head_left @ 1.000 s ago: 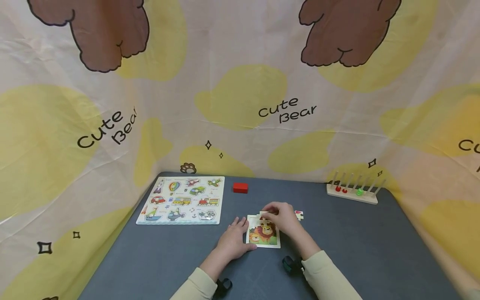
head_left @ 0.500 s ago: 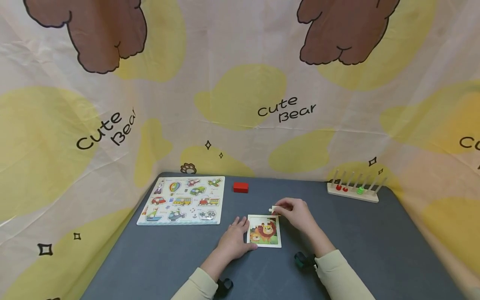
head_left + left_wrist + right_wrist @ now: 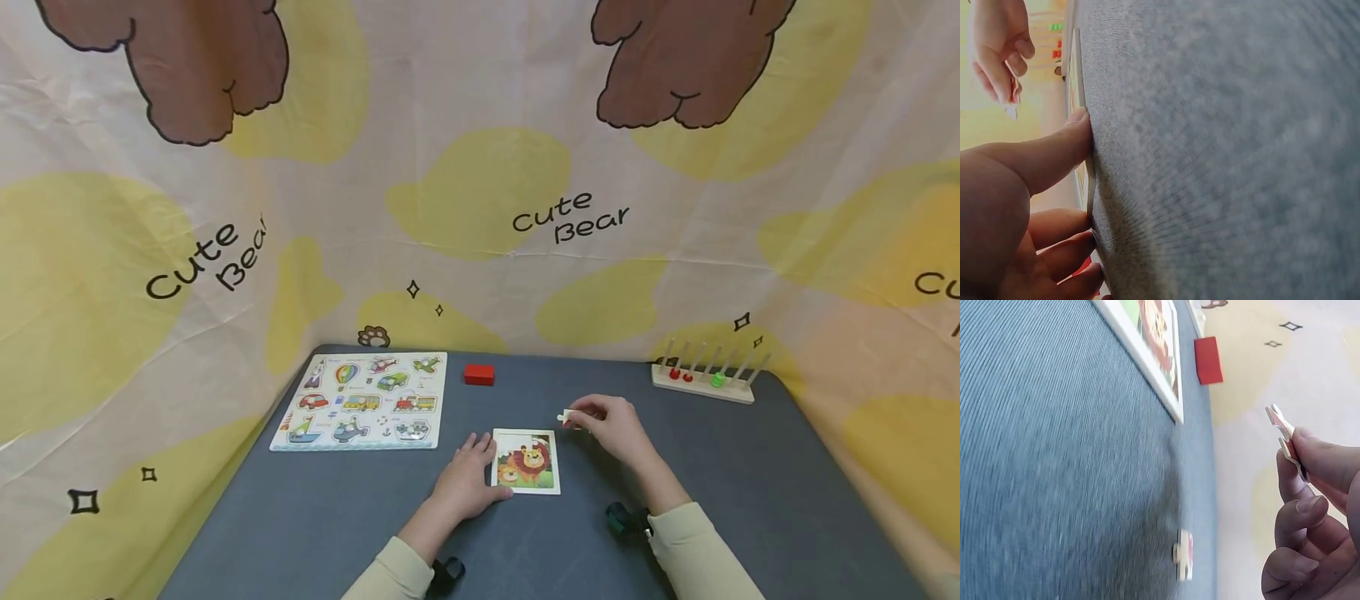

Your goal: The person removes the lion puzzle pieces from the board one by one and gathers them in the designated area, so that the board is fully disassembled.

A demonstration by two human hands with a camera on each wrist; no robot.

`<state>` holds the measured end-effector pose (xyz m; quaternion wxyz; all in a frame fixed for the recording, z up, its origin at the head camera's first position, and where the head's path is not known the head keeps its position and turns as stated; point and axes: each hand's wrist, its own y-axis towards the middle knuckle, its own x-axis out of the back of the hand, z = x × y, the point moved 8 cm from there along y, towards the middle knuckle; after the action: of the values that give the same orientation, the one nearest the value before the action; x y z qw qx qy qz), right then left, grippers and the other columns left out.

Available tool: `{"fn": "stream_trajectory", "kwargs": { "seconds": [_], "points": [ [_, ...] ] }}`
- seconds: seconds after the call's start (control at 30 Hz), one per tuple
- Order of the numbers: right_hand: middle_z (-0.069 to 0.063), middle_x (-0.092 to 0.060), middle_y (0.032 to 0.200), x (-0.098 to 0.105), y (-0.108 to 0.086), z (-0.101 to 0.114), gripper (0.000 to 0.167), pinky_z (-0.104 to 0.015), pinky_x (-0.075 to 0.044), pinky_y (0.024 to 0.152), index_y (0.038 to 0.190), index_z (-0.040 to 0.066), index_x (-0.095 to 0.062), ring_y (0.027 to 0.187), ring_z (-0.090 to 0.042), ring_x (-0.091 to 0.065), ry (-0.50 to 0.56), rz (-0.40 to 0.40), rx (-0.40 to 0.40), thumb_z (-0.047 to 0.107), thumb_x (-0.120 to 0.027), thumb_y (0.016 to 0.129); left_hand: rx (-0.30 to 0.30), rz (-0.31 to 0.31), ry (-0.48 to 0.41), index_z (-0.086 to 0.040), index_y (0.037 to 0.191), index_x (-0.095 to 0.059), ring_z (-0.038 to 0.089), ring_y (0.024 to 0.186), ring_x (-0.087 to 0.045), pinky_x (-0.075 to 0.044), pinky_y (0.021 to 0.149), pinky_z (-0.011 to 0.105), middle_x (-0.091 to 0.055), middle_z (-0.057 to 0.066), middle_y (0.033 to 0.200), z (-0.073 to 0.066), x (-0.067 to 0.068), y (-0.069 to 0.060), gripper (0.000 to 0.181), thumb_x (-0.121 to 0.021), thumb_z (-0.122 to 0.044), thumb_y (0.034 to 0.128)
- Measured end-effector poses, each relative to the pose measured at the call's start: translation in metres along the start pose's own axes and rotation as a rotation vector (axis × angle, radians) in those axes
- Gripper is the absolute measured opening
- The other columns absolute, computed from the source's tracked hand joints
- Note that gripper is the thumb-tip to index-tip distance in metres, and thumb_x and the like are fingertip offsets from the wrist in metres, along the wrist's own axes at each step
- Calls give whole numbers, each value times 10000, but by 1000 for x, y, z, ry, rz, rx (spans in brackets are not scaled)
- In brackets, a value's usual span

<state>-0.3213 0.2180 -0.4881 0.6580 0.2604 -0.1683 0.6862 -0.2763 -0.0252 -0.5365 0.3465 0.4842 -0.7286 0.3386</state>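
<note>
A grey cloth-covered table (image 3: 315, 512) stands before a cream fabric backdrop (image 3: 450, 92) printed with yellow blotches, brown bears and "Cute Bear" lettering. At its far left lies a large flat white board (image 3: 337, 427) with coloured pictures of vehicles, among them a balloon, a bus, a train and a boat.

Next comes the person's left hand (image 3: 467, 485), its pale sleeve (image 3: 392, 573) reaching in from the near edge. Its fingers are extended and the thumb spread; the fingers touch the left edge, and the thumb the near edge, of a white-framed lion puzzle (image 3: 528, 467). The puzzle lies flat on the table, with a pale patch at the upper left of its picture. Behind it, well apart, sits a red rectangular block (image 3: 479, 375), just right of the vehicle board.

To the right of the puzzle and apart from it, the right hand (image 3: 617, 427) grips a small pale jigsaw piece (image 3: 1283, 428) between thumb and forefinger, the other fingers curled. The right wrist view shows this piece raised above the table, and a second jigsaw piece with pink markings (image 3: 1185, 555) lying on the surface near the hand.

At the far right, close to the backdrop, stands a pale wooden peg rack (image 3: 702, 389) with upright pegs, bearing red beads (image 3: 674, 373) towards its left and green beads (image 3: 717, 380) farther right.
</note>
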Motion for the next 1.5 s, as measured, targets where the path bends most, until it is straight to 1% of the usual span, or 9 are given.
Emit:
{"fn": "stream_trajectory", "kwargs": {
  "seconds": [0.13,0.37,0.43,0.53,0.63,0.83,1.13,1.37,1.5],
  "points": [
    [-39,-768,846,9,-2,-8,116,-262,-503,593,983,129,-774,746,-281,-633,-6,-10,-2,217,-770,907,-2,-2,-5,-36,1496,-475,357,1530,-259,-311,1193,568,-401,139,1598,1,0,-1,869,-852,-389,797],
    [-27,-747,888,28,-8,-30,143,-252,-493,609,1006,139,-780,725,-161,-578,-62,-52,-47,250,-763,917,-5,8,3,-41,1499,-474,355,1529,-262,-324,1185,571,-398,135,1600,3,-2,-2,871,-854,-389,796],
    [-32,-744,900,33,-10,-33,153,-257,-495,613,1015,125,-779,737,-168,-586,-64,-58,-40,247,-755,924,-6,10,1,-41,1499,-474,354,1529,-262,-322,1186,570,-397,134,1601,3,-2,-2,872,-855,-387,795],
    [-46,-757,901,40,-12,-37,161,-254,-513,621,1017,115,-778,766,-227,-652,-48,-65,-37,245,-751,926,-6,10,-3,-41,1501,-471,351,1530,-261,-319,1188,569,-396,132,1602,3,-3,-1,874,-855,-386,795],
    [-51,-763,891,44,-12,-42,161,-251,-513,625,1022,107,-774,789,-267,-673,-44,-62,-34,238,-742,933,-4,8,-2,-43,1502,-470,349,1530,-262,-319,1189,566,-398,131,1601,2,-2,-2,875,-854,-389,796],
    [-14,-744,866,50,-11,-57,148,-253,-485,627,1023,129,-773,757,-188,-602,-109,-45,-55,246,-733,940,-7,5,4,-40,1499,-473,352,1528,-267,-312,1195,557,-405,136,1596,0,0,-2,871,-853,-387,797],
    [-7,-738,866,56,-8,-84,149,-283,-478,694,1020,121,-775,785,-172,-595,-171,-39,-105,240,-731,942,-8,7,13,-41,1503,-467,345,1530,-265,-311,1200,545,-401,132,1599,-1,1,-2,870,-847,-392,804],
    [-30,-740,890,56,-4,-87,152,-318,-476,715,1006,99,-780,798,-180,-596,-212,-22,-121,225,-747,928,-9,11,14,-36,1501,-469,347,1529,-264,-310,1198,550,-397,133,1602,-2,2,-1,861,-846,-381,807],
    [-67,-746,969,57,-2,-87,188,-346,-512,757,1050,85,-767,864,-201,-629,-238,-11,-130,230,-741,934,-8,9,13,-44,1501,-472,339,1532,-261,-311,1200,546,-394,125,1605,-1,2,-1,860,-844,-390,807]
  ]
}}
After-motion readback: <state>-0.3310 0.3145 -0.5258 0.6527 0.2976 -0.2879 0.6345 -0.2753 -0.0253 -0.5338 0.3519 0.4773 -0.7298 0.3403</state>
